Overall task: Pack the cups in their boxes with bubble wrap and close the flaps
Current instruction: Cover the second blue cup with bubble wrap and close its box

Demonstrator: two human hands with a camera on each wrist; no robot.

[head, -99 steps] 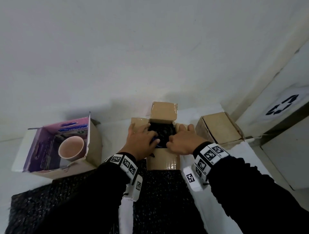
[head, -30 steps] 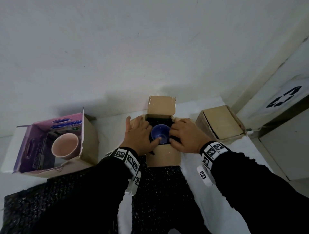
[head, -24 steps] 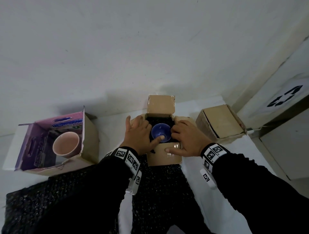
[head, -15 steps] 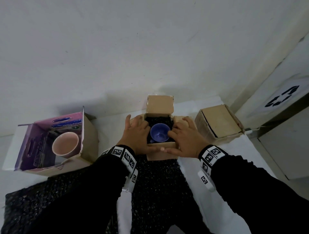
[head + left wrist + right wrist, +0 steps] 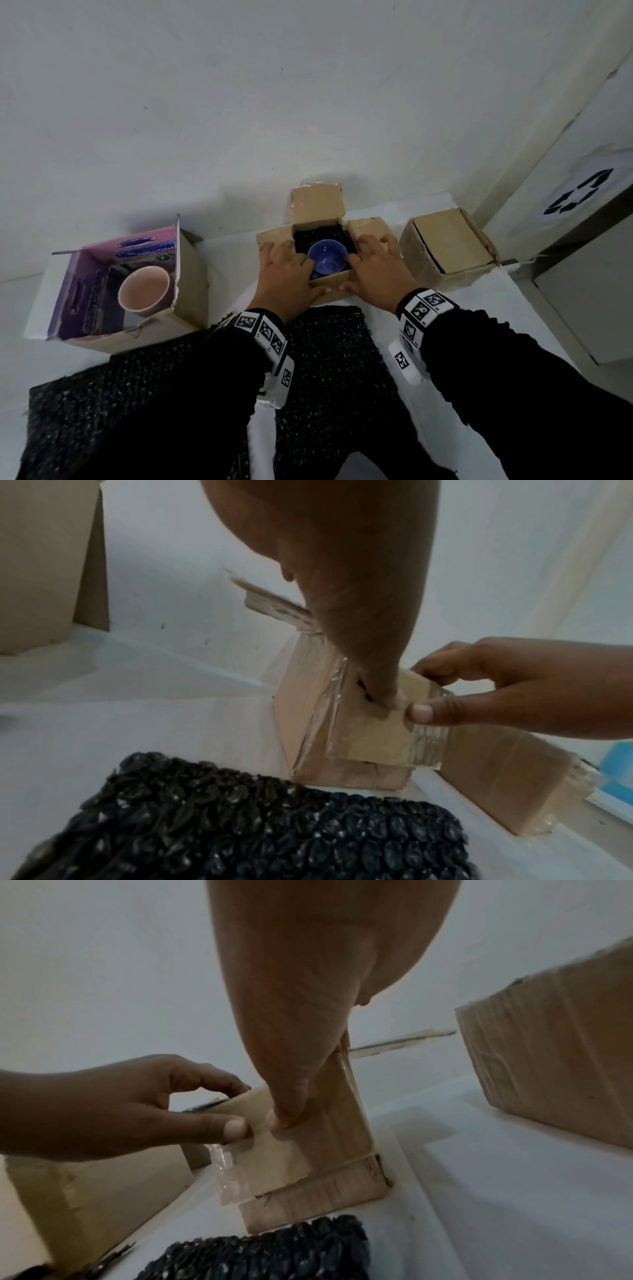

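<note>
From the head camera, the blue cup sits upright in the middle cardboard box, bedded in black bubble wrap, with the rear flap standing up and both side flaps splayed flat. The left hand and right hand each rest over a side flap, thumbs meeting at the near flap. The left wrist view shows that near flap pinched from the outside by both thumbs, fingers hooked over its top edge. The right wrist view confirms the same two-handed pinch on the flap, beside a closed box. The near flap should probably fold in first, kept level so its edge clears the cup's rim, then the sides.
</note>
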